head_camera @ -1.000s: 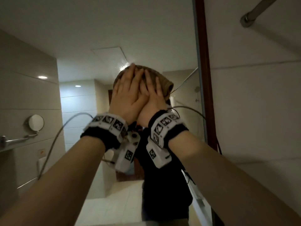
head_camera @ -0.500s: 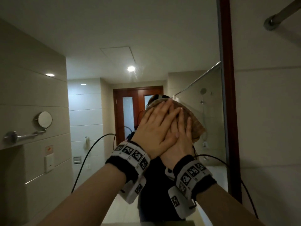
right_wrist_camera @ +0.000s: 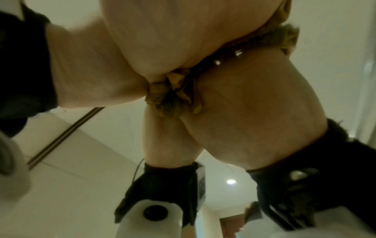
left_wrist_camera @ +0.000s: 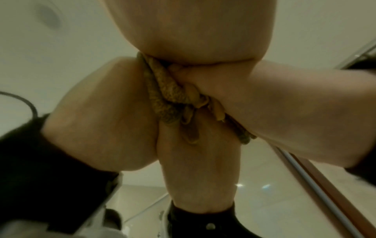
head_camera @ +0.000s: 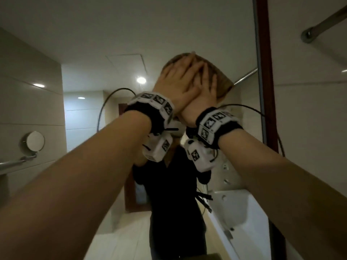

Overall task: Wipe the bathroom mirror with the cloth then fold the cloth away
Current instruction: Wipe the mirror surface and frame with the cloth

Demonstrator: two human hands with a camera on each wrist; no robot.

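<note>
A brown cloth is pressed flat against the bathroom mirror, high up and near its right edge. Both of my hands lie on it with straight fingers. The left hand overlaps the back of the right hand. Most of the cloth is hidden under them; only its top and right rim show. In the left wrist view the bunched cloth is squeezed between palm and glass. The right wrist view shows the same folds of cloth under the palm.
The mirror's dark wooden frame runs down just right of the hands, with tiled wall beyond it. A metal rail juts out at the upper right. A white basin shows low right, and a round shaving mirror at the left.
The hands slid the cloth down and to the right over the glass, then back up to about the height of the reflected ceiling light. Both palms stayed flat on it.
</note>
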